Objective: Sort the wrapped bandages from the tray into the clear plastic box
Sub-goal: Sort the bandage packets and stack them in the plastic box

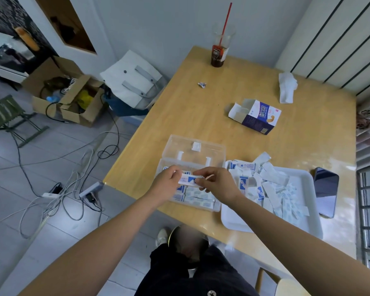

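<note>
Wooden table (201,103): left hand (168,181) and right hand (220,183) fingers (203,173) pinch one wrapped bandage (188,180) (long axis left-right).

wrapped bandage (189,180) print illegible, lap patch (188,242) blurred

A wooden table (201,103) bears a plastic cup (219,56) with a red straw (226,23), an opened carton (260,118) on its side, a crumpled tissue (287,88) and a phone (326,192). On the floor sit 2 cardboard boxes (73,103), a white bag (135,80) and cables (73,189).
</note>
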